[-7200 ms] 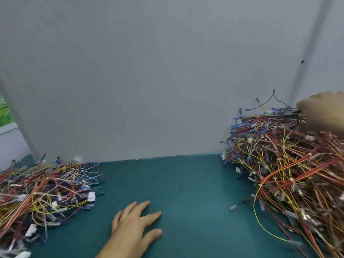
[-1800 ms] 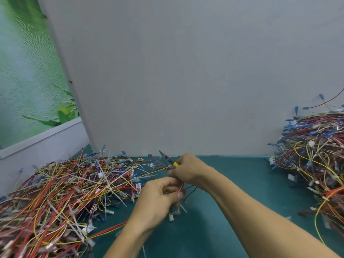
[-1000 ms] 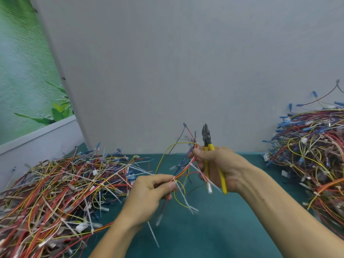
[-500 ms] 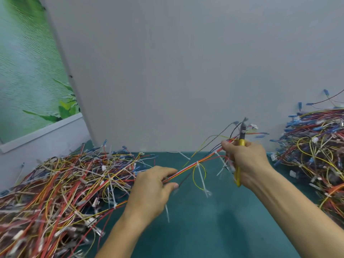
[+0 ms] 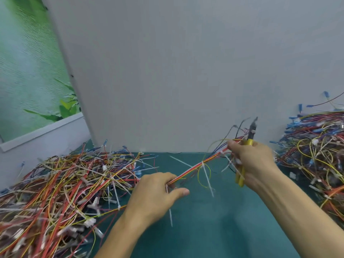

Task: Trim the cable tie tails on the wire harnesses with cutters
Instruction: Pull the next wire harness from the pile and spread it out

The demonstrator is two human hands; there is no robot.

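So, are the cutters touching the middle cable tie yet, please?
Apart: head view shows the cutters in the right hand, clear of the middle cable tie.

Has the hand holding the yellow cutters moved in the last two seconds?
Yes. The right hand with the cutters went rightward, from beside the left wire pile to near the right wire pile.

Matt green table mat (image 5: 214,229); glossy yellow plastic cutters (image 5: 240,175).

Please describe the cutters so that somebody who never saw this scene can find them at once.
Left of the right-side wire pile, above the green table, is the right hand. It grips the cutters: the only tool, yellow handles below the fist, dark tips pointing up.
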